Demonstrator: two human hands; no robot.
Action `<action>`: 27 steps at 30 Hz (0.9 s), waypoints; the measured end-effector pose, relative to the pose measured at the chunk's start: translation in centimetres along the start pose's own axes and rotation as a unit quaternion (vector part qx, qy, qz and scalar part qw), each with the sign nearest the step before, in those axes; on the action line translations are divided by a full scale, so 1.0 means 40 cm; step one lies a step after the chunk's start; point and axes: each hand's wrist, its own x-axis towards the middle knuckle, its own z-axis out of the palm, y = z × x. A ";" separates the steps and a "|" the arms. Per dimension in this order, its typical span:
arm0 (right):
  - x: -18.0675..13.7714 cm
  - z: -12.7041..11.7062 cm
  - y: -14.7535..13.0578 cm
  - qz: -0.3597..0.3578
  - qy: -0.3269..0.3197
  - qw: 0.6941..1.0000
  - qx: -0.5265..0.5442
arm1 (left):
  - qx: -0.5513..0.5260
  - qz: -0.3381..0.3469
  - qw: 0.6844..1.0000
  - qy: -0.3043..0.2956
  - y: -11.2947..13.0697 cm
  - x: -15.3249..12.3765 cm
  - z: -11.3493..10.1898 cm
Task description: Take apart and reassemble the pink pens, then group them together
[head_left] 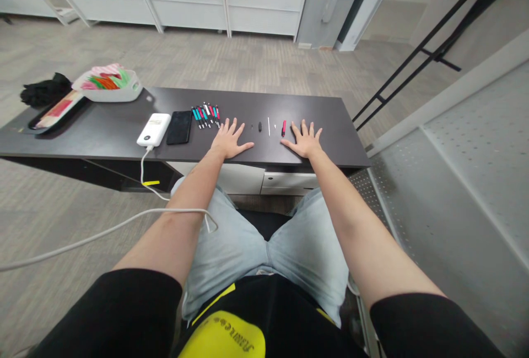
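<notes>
My left hand (228,139) lies flat on the dark table with its fingers spread, just right of a group of pens (205,115) in teal, red, white and black. My right hand (305,139) rests flat too, fingers apart, its thumb close to a red pen barrel (284,128). Between the hands, pen parts stand in a row: a thin white refill (268,126), a short black piece (260,126), a tiny dark bit (252,126) and a tiny pale piece (275,126). Neither hand holds anything.
Left of the pens lie a black phone (179,127) and a white power bank (154,130) with a white cable (124,220) crossing my left forearm. Farther left are a white basket (119,94), a black tray (61,118) and a black bundle (45,91). A perforated panel (463,182) stands at right.
</notes>
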 end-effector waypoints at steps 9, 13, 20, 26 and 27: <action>0.013 0.022 0.024 -0.034 0.027 0.997 0.058 | -0.013 0.003 1.000 0.004 0.002 -0.005 -0.001; 0.015 0.021 0.034 -0.037 0.040 0.995 0.085 | -0.028 0.005 0.999 0.016 0.001 -0.005 0.001; 0.045 -0.011 -0.025 0.001 0.115 0.992 0.053 | -0.046 0.009 0.998 0.030 -0.008 -0.003 0.011; 0.164 -0.068 -0.095 0.088 -0.025 0.996 0.018 | -0.079 0.011 0.996 0.040 -0.021 -0.001 0.021; 0.178 -0.078 -0.091 0.088 -0.050 0.995 0.013 | -0.085 0.013 0.995 0.043 -0.023 0.000 0.024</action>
